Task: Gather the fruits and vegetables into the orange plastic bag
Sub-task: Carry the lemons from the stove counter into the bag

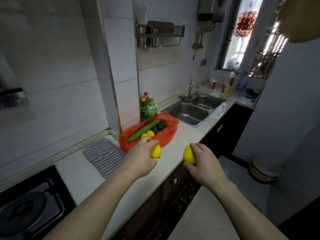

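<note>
An orange plastic bag (168, 134) lies spread on the white counter (187, 134) against the wall. On it rest a long cucumber (143, 130), two small yellow lemons (150, 133) and several dark green fruits (160, 126). My left hand (141, 157) grips a yellow lemon (156, 151) just in front of the bag's near edge. My right hand (202, 160) holds a second yellow lemon (188, 155) above the counter's front edge, to the right of the bag.
A striped cloth (103, 155) lies left of the bag, and a gas hob (29, 208) sits at the near left. Bottles (147, 108) stand behind the bag. A double steel sink (194, 110) with a tap lies further right. Dark cabinets (225, 129) run below.
</note>
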`<state>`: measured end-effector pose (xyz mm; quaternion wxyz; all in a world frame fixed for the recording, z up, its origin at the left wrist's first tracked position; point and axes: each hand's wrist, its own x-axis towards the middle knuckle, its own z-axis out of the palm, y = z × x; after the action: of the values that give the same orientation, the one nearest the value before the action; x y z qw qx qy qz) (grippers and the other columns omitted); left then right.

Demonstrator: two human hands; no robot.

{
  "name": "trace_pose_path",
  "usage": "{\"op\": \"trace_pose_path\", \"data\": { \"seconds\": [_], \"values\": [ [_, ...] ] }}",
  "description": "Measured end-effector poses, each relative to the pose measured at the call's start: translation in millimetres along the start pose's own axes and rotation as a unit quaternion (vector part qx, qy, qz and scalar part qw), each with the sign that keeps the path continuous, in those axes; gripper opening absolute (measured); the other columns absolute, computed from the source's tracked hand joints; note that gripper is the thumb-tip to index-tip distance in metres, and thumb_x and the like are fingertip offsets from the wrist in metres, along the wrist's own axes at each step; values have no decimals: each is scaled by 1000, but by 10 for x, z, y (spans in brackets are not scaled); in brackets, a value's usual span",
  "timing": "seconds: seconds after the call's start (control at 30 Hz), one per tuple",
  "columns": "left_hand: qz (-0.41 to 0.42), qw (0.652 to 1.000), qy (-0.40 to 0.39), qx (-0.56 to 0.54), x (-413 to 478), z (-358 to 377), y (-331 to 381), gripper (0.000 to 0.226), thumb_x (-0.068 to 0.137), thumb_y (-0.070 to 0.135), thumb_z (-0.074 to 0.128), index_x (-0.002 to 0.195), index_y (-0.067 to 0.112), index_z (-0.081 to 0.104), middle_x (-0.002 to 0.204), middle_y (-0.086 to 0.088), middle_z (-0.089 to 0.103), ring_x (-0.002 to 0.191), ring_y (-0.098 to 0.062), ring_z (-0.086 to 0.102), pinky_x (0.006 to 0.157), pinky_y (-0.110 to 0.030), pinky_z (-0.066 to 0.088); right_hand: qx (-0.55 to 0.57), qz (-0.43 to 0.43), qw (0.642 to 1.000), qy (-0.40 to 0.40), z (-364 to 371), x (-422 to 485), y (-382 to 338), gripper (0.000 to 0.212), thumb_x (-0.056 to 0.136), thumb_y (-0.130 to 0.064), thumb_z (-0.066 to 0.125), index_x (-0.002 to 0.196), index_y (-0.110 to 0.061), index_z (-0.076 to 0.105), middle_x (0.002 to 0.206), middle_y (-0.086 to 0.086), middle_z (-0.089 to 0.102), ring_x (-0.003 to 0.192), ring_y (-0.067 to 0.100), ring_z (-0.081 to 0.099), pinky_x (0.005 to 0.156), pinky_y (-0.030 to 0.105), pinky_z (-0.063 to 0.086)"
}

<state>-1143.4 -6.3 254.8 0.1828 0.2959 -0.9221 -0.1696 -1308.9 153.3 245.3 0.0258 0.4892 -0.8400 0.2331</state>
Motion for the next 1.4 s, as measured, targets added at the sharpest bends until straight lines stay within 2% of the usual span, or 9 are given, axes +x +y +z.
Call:
{"op": "trace_pose_path", "data": {
  "seconds": [0.27,0.5,0.73,0.83,1.03,1.2,1.4],
  "values": [
    [-49,999,11,-18,665,381,328,56,78,23,65,133,26,53,138,3,45,119,-21,50,94,-39,47,14,-46,999,-25,-119,686,805,78,79,-44,70,144,-17,37,140,-1,43,127,18,40,104,29,34],
    [-90,995,37,1,861,392,234,54,79,18,64,132,25,55,136,4,48,118,-20,52,93,-35,47,40,-100,993,-51,65,1165,852,76,79,-45,70,141,-16,39,139,2,45,125,21,42,102,30,34],
    [-133,989,59,9,1053,398,-272,49,78,21,64,126,25,59,127,5,53,111,-18,54,90,-31,47,47,-152,983,-90,445,1689,613,73,80,-45,70,140,-17,41,140,0,44,126,21,41,102,29,34],
    [-148,987,67,-7,1203,424,-550,42,73,18,64,115,26,63,117,5,56,103,-20,58,84,-37,51,40,-167,979,-110,651,1962,502,72,80,-46,69,140,-17,40,139,0,44,126,21,41,102,29,34],
    [-175,982,69,-19,1596,540,-1263,53,70,13,65,122,20,61,123,-1,57,113,-20,55,96,-32,45,37,-185,970,-153,1121,2601,250,72,78,-41,71,139,-16,43,135,2,47,123,22,44,101,30,35],
    [-182,981,56,-38,1937,675,-1728,50,71,14,66,121,18,61,121,-2,59,112,-21,55,94,-31,44,13,-185,963,-194,1519,3026,72,73,80,-42,69,142,-16,40,139,2,44,125,22,42,102,29,33],
    [-199,979,-5,-51,2288,924,-2038,43,70,16,65,113,20,64,115,-3,61,107,-22,57,88,-36,48,16,-156,963,-218,1834,3333,122,69,78,-43,69,137,-16,45,132,1,50,119,21,47,95,31,41]
  ]
}}
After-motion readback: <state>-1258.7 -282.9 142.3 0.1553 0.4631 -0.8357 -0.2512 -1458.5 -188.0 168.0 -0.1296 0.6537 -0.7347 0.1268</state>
